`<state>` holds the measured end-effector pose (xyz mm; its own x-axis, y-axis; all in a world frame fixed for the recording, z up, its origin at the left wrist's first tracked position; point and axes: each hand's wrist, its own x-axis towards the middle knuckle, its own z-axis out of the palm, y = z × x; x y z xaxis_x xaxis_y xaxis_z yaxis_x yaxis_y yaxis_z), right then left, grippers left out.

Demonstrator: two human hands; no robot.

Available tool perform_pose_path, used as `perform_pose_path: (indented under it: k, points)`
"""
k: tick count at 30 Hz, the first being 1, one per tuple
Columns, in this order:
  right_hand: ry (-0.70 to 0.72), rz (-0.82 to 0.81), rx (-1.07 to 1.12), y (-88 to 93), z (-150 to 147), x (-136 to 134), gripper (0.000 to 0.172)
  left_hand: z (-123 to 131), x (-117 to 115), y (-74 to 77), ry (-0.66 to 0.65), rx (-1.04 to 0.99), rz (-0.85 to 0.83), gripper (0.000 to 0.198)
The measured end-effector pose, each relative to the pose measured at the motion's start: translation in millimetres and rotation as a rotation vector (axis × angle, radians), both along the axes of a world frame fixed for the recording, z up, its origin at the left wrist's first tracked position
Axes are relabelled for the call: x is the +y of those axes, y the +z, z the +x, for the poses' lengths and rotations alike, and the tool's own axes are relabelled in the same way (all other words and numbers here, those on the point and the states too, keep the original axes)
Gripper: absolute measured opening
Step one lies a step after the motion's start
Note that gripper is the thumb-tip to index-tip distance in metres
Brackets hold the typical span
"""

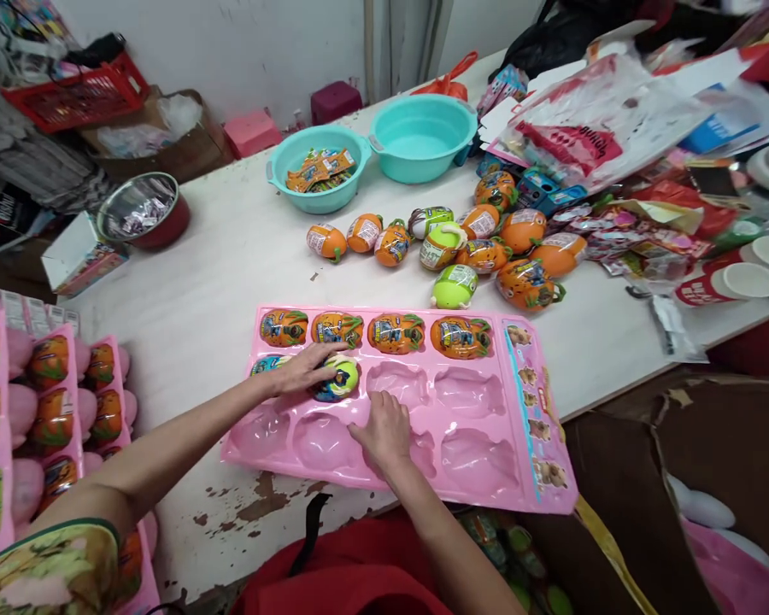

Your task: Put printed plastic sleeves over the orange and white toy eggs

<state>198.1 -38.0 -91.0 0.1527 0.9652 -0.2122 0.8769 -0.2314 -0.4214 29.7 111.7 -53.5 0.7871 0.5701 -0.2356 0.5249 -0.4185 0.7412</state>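
Note:
A pink plastic blister tray (429, 474) lies before me, with rows of egg-shaped hollows. Orange, pumpkin-like toy eggs (396, 333) fill its far row. My left hand (308, 369) reaches in from the left, fingers and thumb on a green and blue toy egg (339, 378) seated in the middle row. Another blue-green egg (267, 364) sits left of it, partly covered by that hand. My right hand (384, 431) rests on the tray's near middle part, thumb apart from the fingers, with no object visible in it. It partly hides a near-row hollow.
Loose orange and green toy eggs (484, 254) lie beyond the tray. Behind them are a turquoise basin (317, 203) with small packets and another turquoise basin (423, 162). Filled trays (64, 401) stand at left. Plastic bags (602, 120) and paper cups (736, 284) crowd the right.

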Motion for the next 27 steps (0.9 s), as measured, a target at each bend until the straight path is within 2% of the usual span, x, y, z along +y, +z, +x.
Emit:
perform_pose_path:
  k: [1,3,7,9,11,14,16,18,19,21,24,27]
  points:
    - [0.0,0.004,0.002,-0.2,-1,0,0.041,4,4,4.6,0.049,-0.022,0.004,0.05]
    - [-0.002,0.015,-0.005,-1.8,-2,2,0.041,22,4,5.1,0.121,0.021,0.113,0.049]
    - [0.029,-0.014,-0.044,-4.5,-1,6,0.038,77,-22,-23.1,0.095,0.218,0.426,0.054]
    - [0.047,-0.034,-0.059,-4.8,0,6,0.036,93,-35,-36.5,0.105,0.27,0.525,0.057]
    - [0.037,-0.036,-0.054,-4.4,2,4,0.038,96,-37,-40.1,0.106,0.279,0.548,0.06]
    - [0.006,-0.034,-0.013,-2.8,3,0,0.045,81,-18,-28.3,0.106,0.204,0.421,0.061]
    - [0.007,-0.043,0.008,-1.2,3,-1,0.047,73,1,-19.1,0.266,0.157,0.39,0.056]
    - [0.009,-0.048,0.008,0.4,3,-1,0.047,75,13,-18.3,0.455,0.159,0.494,0.055]
    - [0.01,-0.044,0.002,1.0,2,-1,0.046,79,15,-21.5,0.502,0.182,0.566,0.055]
    - [-0.001,-0.037,-0.006,1.2,0,-3,0.043,89,10,-31.8,0.477,0.264,0.66,0.057]
    - [-0.031,-0.015,0.034,-3.7,-4,-12,0.044,99,-4,-42.5,0.406,0.373,0.7,0.06]
    - [-0.073,0.067,0.105,-14.2,-8,-23,0.059,112,2,-37.3,0.407,0.321,0.752,0.062]
